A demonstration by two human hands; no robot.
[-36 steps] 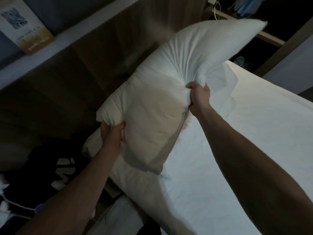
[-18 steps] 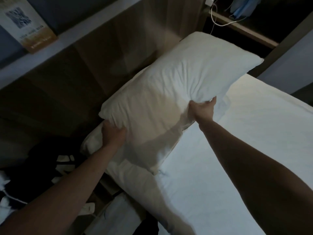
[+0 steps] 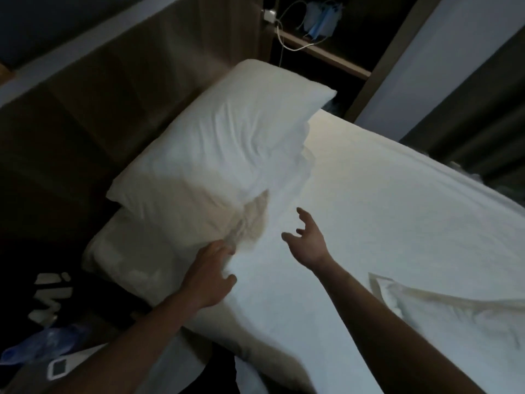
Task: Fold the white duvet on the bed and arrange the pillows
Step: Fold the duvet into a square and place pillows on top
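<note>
Dim bedroom, likely a home or rented room. Bed point(image 3: 383, 223) with white sheet fills most of the view; two white pillows point(image 3: 216, 155) stacked at its head against a dark wood-panelled headboard point(image 3: 119, 89). Beyond the bed, a wooden shelf point(image 3: 326, 54) with a plugged-in charger cable point(image 3: 279, 38) and blue face masks point(image 3: 321, 21). Dark clothing point(image 3: 42, 280) lies beside the bed.

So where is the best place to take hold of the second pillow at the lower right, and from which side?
Probably its flat flanged corner, the part nearest the open right hand. Come from the left across the bare sheet and pinch the flange; the puffy body gives less grip.
</note>
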